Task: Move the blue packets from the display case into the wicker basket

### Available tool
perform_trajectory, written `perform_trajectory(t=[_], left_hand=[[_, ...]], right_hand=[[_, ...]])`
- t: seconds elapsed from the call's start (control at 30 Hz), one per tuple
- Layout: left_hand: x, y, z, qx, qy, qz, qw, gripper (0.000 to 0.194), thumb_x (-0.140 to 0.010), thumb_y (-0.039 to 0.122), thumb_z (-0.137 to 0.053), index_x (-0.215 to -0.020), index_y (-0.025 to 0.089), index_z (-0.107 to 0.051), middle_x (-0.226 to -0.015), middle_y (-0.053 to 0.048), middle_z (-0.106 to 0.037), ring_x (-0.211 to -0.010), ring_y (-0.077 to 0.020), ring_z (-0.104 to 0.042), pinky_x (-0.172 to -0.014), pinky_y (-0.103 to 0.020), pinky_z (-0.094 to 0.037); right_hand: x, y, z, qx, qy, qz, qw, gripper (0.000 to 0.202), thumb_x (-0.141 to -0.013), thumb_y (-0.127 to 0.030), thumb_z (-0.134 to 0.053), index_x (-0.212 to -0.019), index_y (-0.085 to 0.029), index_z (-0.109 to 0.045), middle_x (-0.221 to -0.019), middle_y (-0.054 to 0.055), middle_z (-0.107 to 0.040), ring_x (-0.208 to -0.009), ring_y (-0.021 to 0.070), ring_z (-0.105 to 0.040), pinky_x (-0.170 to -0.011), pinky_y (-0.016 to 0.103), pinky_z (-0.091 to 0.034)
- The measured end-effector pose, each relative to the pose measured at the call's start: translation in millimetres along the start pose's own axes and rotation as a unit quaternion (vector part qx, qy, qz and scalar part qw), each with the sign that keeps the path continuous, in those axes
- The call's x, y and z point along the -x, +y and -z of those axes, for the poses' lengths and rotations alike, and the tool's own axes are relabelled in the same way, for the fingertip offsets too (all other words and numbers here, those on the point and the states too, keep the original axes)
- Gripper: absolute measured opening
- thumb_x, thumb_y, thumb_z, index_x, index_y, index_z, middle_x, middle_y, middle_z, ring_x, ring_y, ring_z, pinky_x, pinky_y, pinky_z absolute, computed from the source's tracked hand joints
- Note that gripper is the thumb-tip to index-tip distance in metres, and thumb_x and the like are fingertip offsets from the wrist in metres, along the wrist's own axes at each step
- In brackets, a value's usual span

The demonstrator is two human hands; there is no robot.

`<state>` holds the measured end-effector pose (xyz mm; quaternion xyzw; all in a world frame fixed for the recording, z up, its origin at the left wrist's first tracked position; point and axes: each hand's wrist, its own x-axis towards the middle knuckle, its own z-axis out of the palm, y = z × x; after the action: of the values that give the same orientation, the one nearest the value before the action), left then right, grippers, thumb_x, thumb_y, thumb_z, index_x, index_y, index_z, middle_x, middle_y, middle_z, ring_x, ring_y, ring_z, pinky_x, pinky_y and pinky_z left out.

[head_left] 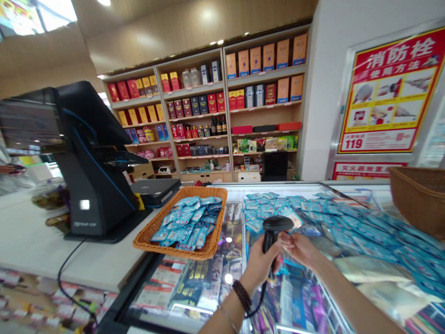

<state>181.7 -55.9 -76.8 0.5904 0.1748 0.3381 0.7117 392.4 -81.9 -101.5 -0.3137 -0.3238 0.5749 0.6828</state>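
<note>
Over the glass surface (227, 260), 5 o'clock: scanner (278, 223), black, upright, head uppermost.
Left hand (259, 260): grip closed around the scanner's handle; holding below the head presumably keeps the scanning face uncovered.
Right hand (301, 248): just beside the handle, fingertips drawn together as a pinch. Fingers blurred and overlapping; cannot tell whether this grip has the scanner, a packet or nothing.
Cable (260, 301): hangs below the handle toward 6 o'clock, curved and slack, likely so the scanner can move freely.
Orange basket (194, 253): 7 o'clock, standing on the glass; raised walls keep its heap of blue packets (194, 220) together.
Loose packets (361, 227): 4 o'clock, strewn across the glass, many overlapping, apparently within reach of the right side.
Terminal (100, 195): 9 o'clock, on the white surface (97, 266), near the basket; the broad foot probably steadies its raised screen.
</note>
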Motion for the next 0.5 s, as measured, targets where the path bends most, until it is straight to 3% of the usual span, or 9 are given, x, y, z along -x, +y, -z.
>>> perform_trajectory(t=[0.17, 0.37, 0.5], left_hand=[[1.1, 1.6, -0.1, 0.003, -0.006, -0.003, 1.000, 0.088, -0.077, 0.104, -0.100, -0.099, 0.028, -0.063, -0.068, 0.007, -0.066, -0.046, -0.0100, -0.051, -0.049, -0.028, -0.034], [2.4, 4.6, -2.1, 0.010, -0.002, -0.002, 1.000, 0.088, -0.075, 0.104, -0.102, -0.096, 0.028, -0.062, -0.067, 0.008, -0.062, -0.046, -0.0102, -0.051, -0.049, -0.028, -0.033], [5.7, 11.7, -1.7, 0.015, 0.006, -0.018, 1.000, 0.088, -0.077, 0.104, -0.101, -0.097, 0.027, -0.062, -0.071, 0.008, -0.060, -0.048, -0.0091, -0.050, -0.049, -0.027, -0.036]], right_hand=[[-0.3, 2.2, 2.5, 0.001, 0.008, -0.003, 1.000, 0.052, -0.066, -0.003, -0.095, -0.070, -0.027, -0.049, -0.064, -0.008, -0.052, -0.055, 0.0074, -0.042, -0.047, 0.012, -0.044], [-2.7, 2.4, 6.0, -0.015, 0.050, 0.028, 0.998, 0.051, -0.080, -0.010, -0.099, -0.075, -0.029, -0.052, -0.065, -0.009, -0.051, -0.050, 0.0086, -0.044, -0.041, 0.013, -0.041], [-3.8, -8.6, 12.1, 0.047, 0.125, 0.086, 0.987, 0.044, -0.074, -0.028, -0.114, -0.085, -0.029, -0.072, -0.066, -0.007, -0.062, -0.051, 0.0104, -0.050, -0.041, 0.018, -0.042]])
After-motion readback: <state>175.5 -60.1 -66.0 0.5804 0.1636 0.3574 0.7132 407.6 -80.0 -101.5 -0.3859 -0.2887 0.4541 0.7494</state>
